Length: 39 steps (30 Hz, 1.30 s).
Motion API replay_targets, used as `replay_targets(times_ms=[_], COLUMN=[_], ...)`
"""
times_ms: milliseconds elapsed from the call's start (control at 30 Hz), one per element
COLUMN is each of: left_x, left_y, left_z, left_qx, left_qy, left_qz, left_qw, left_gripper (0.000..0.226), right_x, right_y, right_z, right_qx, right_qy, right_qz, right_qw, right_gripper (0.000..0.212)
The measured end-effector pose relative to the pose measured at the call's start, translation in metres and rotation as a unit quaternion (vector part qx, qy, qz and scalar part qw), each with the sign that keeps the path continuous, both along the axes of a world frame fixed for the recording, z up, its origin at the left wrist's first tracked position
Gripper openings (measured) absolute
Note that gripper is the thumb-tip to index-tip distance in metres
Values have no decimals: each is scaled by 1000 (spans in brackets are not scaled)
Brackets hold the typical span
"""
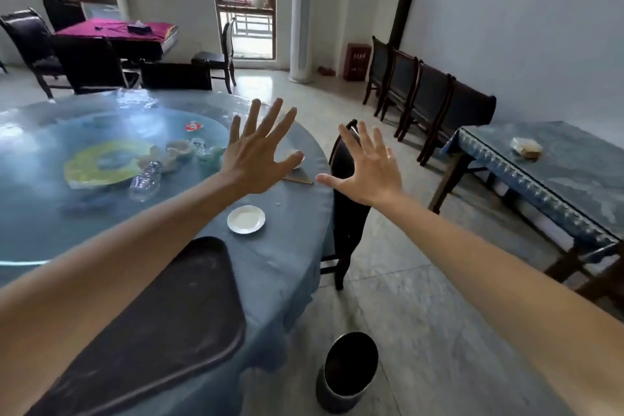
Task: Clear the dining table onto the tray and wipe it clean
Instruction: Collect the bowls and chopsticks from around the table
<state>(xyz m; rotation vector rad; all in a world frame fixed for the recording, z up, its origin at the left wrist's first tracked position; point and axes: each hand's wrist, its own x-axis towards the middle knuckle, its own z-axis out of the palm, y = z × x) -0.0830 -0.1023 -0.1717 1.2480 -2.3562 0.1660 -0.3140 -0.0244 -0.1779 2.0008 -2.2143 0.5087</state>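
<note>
A round dining table (290,267) with a blue cloth fills the left. A dark empty tray (162,331) lies on its near edge. Beyond the tray sits a small white plate (246,219). On the glass turntable (40,206) lie a clear plastic bottle (145,181), crumpled tissues and wrappers (179,150), a yellow-green mat (104,164) and a red-white wrapper (193,126). Chopsticks (297,180) lie near the far rim. My left hand (256,152) is raised over the table, fingers spread, holding nothing. My right hand (368,169) hovers open above a dark chair.
A dark chair (347,213) stands at the table's right edge. A metal bin (347,371) sits on the floor by the table. A side table (553,186) with a wrapped item stands at right, a row of chairs (429,101) behind it. More chairs and a red-clothed table (118,30) are at the back left.
</note>
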Motion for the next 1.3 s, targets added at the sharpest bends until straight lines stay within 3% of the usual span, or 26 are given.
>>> replay_targets(times_ms=[300,567,1000,1100,1167,1233,1300], left_x=[29,47,16,-3,-14,-27,-43], left_y=[-65,-125,-237,-278,-311,-344,-375], left_z=[-91,-140,-200,-222,-237,-249,-261], left_qx=[120,240,442,478,511,526,533], left_qy=[-26,17,227,322,436,518,546], left_qz=[43,71,161,234,291,342,375], left_qw=[992,968,852,783,681,581,526], left_gripper=[89,82,59,36,19,17,22], right_x=[10,13,-20,-38,-49,-60,-69], right_y=[-77,-139,-278,-329,-366,-400,-433], right_z=[-83,-123,-182,-203,-217,-230,-241], right_qx=[86,159,256,275,282,280,270], right_qy=[-55,-146,-358,-446,-532,-593,-631], right_qz=[14,-5,-23,-43,-68,-95,-124], right_qw=[995,976,898,850,795,749,717], right_gripper=[110,106,112,106,102,95,87])
